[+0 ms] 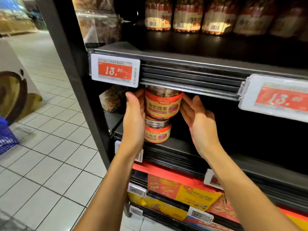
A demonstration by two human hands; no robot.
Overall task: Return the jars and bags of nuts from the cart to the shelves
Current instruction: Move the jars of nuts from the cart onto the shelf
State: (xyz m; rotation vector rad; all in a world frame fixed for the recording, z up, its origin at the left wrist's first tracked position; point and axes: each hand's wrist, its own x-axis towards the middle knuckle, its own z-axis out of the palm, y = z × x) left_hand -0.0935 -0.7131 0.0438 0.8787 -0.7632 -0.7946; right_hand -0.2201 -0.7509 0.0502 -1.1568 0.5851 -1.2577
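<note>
Two red-and-cream labelled jars of nuts are stacked at the left end of the dark middle shelf (225,152). The upper jar (162,104) sits on top of the lower jar (157,133), its lid just under the shelf edge above. My left hand (134,117) wraps round the upper jar's left side, thumb up near the lid. On the jar's right side, my right hand (200,119) touches it with straight fingers. A clear bag of nuts (113,99) lies to the left of the jars.
Several more jars (188,14) stand in a row on the shelf above. Red 13.90 price tags (115,71) (276,99) hang on the shelf edge. Red and yellow boxes (183,194) fill the lower shelf. A blue basket (6,137) sits on the tiled floor at the left.
</note>
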